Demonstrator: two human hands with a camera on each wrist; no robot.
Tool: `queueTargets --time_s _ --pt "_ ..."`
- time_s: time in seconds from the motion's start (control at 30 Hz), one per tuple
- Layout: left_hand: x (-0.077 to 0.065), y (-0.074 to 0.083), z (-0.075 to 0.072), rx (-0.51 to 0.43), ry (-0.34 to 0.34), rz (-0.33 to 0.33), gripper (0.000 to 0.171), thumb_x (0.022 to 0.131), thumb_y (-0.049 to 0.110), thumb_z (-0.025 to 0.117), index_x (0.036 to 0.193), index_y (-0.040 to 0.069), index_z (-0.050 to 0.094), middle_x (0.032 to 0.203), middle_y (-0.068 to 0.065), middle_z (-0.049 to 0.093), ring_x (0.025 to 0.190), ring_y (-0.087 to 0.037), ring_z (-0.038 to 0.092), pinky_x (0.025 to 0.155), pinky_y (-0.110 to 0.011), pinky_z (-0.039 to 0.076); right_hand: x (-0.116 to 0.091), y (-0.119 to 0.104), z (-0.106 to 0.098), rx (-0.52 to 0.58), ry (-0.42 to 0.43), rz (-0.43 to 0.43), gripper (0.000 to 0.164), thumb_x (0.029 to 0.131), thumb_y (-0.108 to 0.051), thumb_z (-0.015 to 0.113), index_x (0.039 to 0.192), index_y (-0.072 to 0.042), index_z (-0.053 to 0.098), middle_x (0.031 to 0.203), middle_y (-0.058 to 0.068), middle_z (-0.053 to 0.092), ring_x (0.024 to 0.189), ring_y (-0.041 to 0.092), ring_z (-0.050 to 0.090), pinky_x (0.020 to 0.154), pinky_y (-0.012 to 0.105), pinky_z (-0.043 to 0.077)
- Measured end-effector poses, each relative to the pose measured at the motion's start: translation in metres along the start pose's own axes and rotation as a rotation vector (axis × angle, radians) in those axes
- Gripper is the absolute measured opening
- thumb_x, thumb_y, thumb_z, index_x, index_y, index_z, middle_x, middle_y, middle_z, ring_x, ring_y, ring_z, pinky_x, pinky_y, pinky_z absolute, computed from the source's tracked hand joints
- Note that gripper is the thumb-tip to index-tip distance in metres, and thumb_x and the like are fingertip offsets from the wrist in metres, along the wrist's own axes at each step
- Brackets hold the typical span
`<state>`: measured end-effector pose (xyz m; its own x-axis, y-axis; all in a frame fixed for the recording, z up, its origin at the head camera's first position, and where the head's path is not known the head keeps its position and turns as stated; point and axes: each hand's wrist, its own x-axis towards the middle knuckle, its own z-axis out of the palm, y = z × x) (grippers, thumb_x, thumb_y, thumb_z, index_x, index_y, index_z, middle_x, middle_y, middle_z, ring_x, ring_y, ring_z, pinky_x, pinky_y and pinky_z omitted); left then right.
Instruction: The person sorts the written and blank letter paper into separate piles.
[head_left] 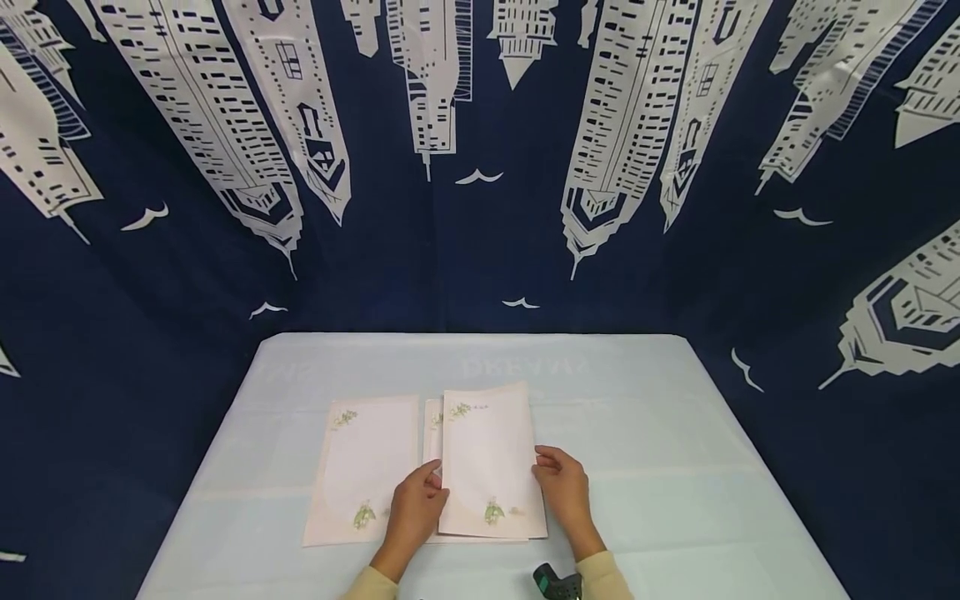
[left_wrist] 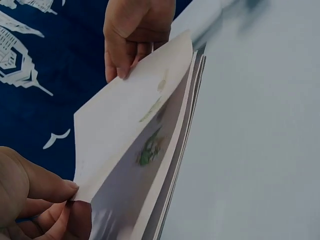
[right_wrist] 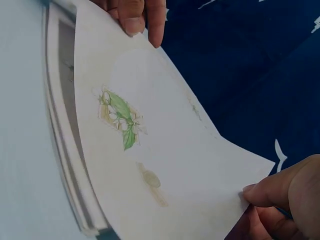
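Note:
A pale printed paper sheet (head_left: 491, 458), with green leaf drawings, is raised over a stack of similar sheets (head_left: 432, 437). My left hand (head_left: 416, 508) pinches its left edge between thumb and fingers. At the opposite edge my right hand (head_left: 564, 492) also pinches the sheet. Seen from the left wrist, the lifted sheet (left_wrist: 130, 115) bends away from the stack, leaving a gap. The right wrist view shows the leaf print on the raised sheet (right_wrist: 170, 115) and the stack's edges (right_wrist: 65, 120) beneath it.
Left of the stack, another pale sheet with leaf prints (head_left: 367, 467) lies flat on the white-covered table (head_left: 660, 433). A dark object with a green patch (head_left: 558, 583) is by my right wrist. Dark blue cloth with a skyline print (head_left: 480, 250) hangs behind the table.

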<state>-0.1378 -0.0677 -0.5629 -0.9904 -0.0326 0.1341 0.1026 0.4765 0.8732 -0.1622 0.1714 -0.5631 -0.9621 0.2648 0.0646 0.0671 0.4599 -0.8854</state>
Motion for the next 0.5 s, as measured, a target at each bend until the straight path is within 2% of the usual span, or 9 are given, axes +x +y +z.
queueTargets --time_s 0.2,0.4,0.5 --pt "0.006 0.008 0.018 -0.045 -0.055 0.036 0.044 0.078 -0.011 0.076 0.121 -0.012 0.065 0.083 -0.001 0.061 0.072 -0.01 0.061 0.064 -0.024 0.053 0.006 0.004 -0.017 -0.02 0.029 0.033 0.025 0.088 0.004 0.068 0.113 0.005 0.072 0.097 0.013 0.072 0.09 0.026 0.068 0.071 0.024 0.055" --pt "0.016 0.018 0.046 -0.113 -0.104 0.042 0.044 0.08 -0.011 0.073 0.123 -0.014 0.062 0.082 0.0 0.059 0.069 -0.005 0.058 0.061 -0.022 0.052 0.014 0.013 -0.04 -0.07 0.078 0.068 0.025 0.092 0.002 0.065 0.116 0.006 0.071 0.104 0.018 0.072 0.098 0.033 0.069 0.078 0.031 0.056" --pt "0.019 0.024 0.06 -0.136 -0.13 0.041 0.045 0.08 -0.013 0.07 0.125 -0.016 0.06 0.083 0.0 0.057 0.069 -0.005 0.056 0.061 -0.022 0.051 0.019 0.017 -0.054 -0.087 0.104 0.082 0.026 0.092 0.001 0.064 0.117 0.006 0.071 0.106 0.02 0.072 0.1 0.035 0.068 0.077 0.027 0.054"
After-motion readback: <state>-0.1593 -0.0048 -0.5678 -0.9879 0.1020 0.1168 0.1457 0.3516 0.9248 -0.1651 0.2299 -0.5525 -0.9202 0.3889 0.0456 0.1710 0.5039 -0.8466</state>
